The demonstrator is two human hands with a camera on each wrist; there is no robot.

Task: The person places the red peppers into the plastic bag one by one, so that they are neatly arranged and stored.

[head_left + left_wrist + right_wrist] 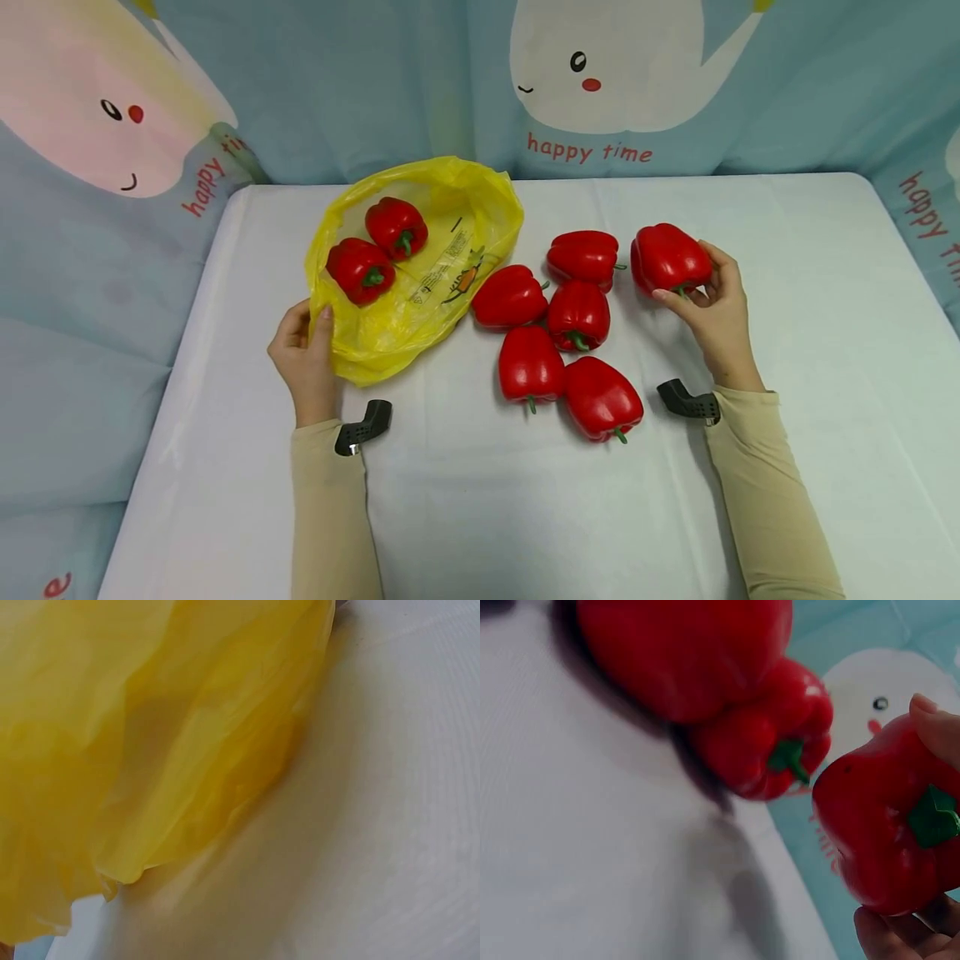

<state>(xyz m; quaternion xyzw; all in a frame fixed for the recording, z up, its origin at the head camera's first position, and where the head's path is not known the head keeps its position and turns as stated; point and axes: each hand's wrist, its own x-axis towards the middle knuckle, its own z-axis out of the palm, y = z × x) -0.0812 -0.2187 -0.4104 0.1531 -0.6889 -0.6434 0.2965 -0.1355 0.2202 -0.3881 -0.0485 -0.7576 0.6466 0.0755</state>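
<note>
A yellow plastic bag [450, 187] lies spread wide at the back left of the table, its mouth facing up. Inside it sit two red bell peppers [396, 227] with green stems. My left hand [303, 354] grips the bag's left rim between thumb and fingers; in the left wrist view the bag's yellow side [202, 750] hides that hand. At the right, my right hand [712, 308] holds another red bell pepper [670, 258], thumb on the near side and fingers round its right side. The right wrist view shows this held pepper [885, 825] with its green stem.
Several more red bell peppers [531, 364] lie grouped on the white-covered table [465, 517], between the bag and my right hand. A light blue curtain [390, 83] with whale prints hangs behind the table. Black wrist cameras [363, 427] stick out from both sleeves.
</note>
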